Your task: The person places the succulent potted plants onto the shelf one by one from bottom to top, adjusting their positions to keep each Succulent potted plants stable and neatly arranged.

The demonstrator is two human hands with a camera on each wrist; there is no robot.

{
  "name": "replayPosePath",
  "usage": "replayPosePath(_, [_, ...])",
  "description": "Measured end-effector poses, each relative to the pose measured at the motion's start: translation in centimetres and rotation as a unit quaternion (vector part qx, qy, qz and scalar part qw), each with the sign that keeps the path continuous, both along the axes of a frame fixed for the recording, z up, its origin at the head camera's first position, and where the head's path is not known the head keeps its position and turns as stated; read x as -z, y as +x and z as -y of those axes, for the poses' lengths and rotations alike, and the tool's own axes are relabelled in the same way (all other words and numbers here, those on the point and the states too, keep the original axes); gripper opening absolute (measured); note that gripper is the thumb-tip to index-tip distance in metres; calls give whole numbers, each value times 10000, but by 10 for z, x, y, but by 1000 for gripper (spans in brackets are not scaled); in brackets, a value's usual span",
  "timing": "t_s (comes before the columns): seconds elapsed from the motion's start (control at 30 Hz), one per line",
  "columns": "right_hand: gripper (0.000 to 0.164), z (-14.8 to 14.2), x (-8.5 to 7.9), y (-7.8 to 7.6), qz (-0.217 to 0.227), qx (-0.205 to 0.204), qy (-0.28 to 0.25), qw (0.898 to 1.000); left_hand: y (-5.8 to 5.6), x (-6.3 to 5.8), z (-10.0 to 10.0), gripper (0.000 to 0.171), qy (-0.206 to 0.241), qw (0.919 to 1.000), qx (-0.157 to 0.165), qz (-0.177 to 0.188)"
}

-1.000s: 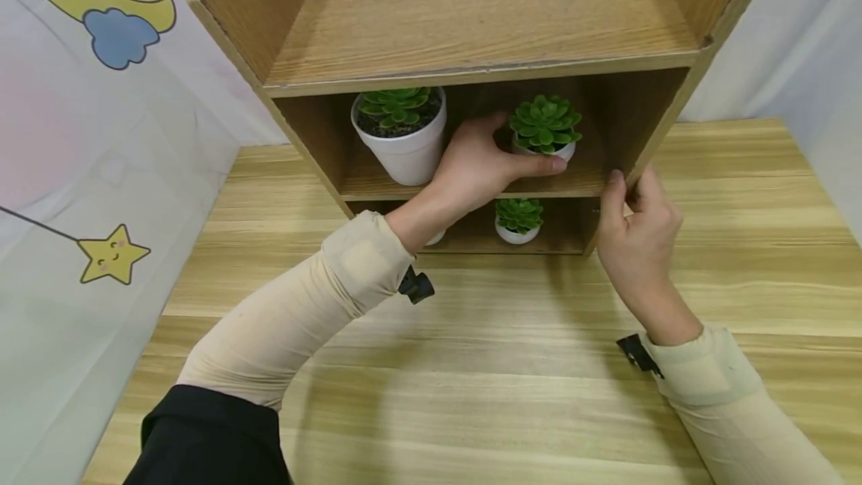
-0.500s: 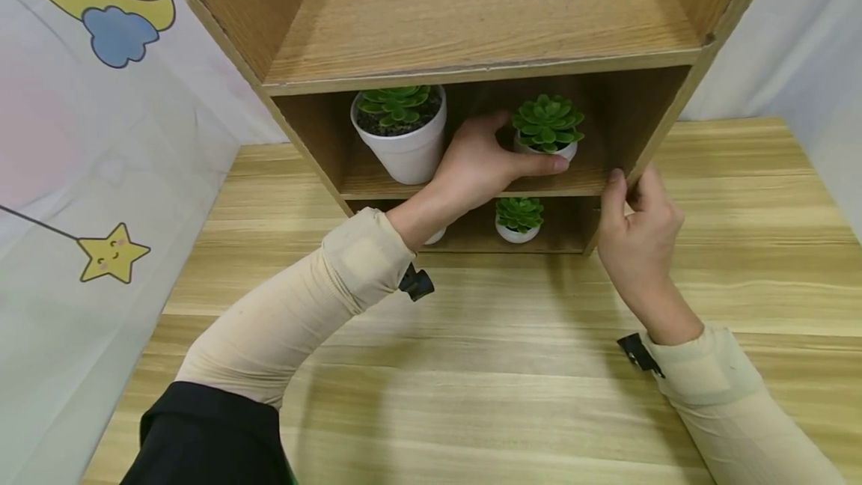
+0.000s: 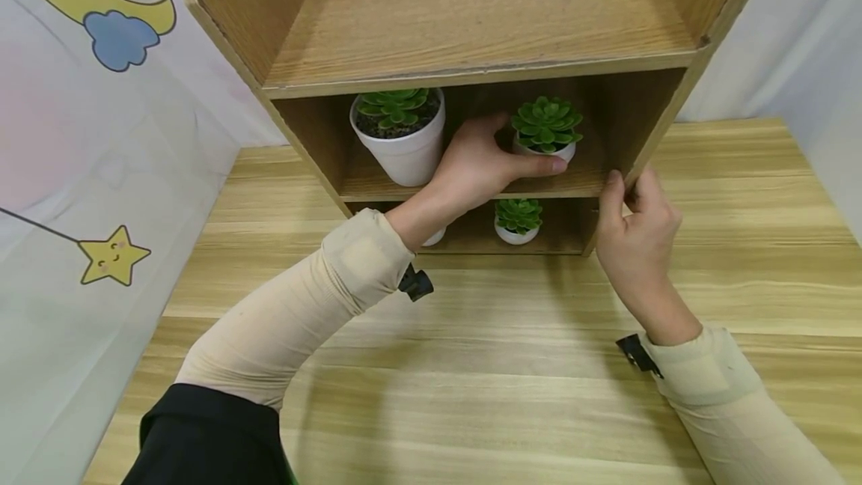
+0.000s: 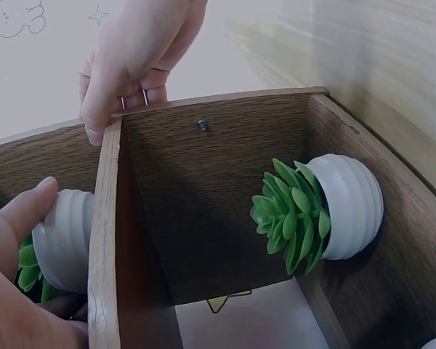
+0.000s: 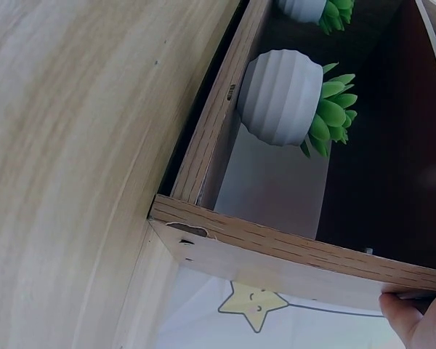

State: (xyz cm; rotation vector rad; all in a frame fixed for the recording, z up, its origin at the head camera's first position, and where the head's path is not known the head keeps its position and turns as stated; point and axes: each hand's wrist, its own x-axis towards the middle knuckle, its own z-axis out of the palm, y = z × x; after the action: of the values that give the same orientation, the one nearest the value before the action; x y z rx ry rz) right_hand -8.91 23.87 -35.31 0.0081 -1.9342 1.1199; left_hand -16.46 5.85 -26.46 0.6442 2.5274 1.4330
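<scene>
My left hand [image 3: 480, 154] reaches into the middle compartment of a wooden shelf unit [image 3: 485, 13]. Its thumb lies across the front of a small white pot [image 4: 65, 236] bearing a green artificial succulent [image 3: 547, 122], with the fingers curled behind. This pot stands at the compartment's right side. At the unit's right side panel, my right hand [image 3: 640, 227] grips the front edge, thumb on the inside and fingers around the outside. A large white pot [image 3: 407, 152] with a succulent is left of my left hand, partly covered by the shelf above.
Below, a ribbed white pot [image 4: 349, 207] with a succulent [image 3: 518, 215] stands in the bottom compartment. Another white pot [image 3: 435, 237] there is mostly hidden by my left wrist. The unit rests on a wood-grain table [image 3: 485, 365], before a printed cloth backdrop [image 3: 54, 133].
</scene>
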Motion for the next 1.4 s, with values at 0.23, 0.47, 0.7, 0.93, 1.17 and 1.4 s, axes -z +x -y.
replayPosePath(0.23, [25, 1, 1, 0, -16, -24, 36, 10000, -1, 2, 1, 66, 34, 10000, 30, -75])
replayPosePath(0.47, [26, 0, 0, 0, -16, -2, 57, 10000, -1, 3, 0, 68, 99, 9999, 71, -79])
replayPosePath(0.7, [25, 0, 0, 1, 42, -11, 35, 10000, 0, 3, 0, 67, 115, 9999, 66, -72])
replayPosePath(0.93, [25, 1, 0, 1, 58, -64, 67, 9999, 2, 3, 2, 69, 30, 9997, 87, -247])
replayPosePath(1.17, [26, 0, -1, 2, 69, -108, 69, 9999, 2, 4, 2, 73, -57, 9998, 41, -203])
replayPosePath(1.4, [25, 0, -2, 2, 73, -90, 74, 9999, 2, 2, 3, 81, 3, 10000, -70, 42])
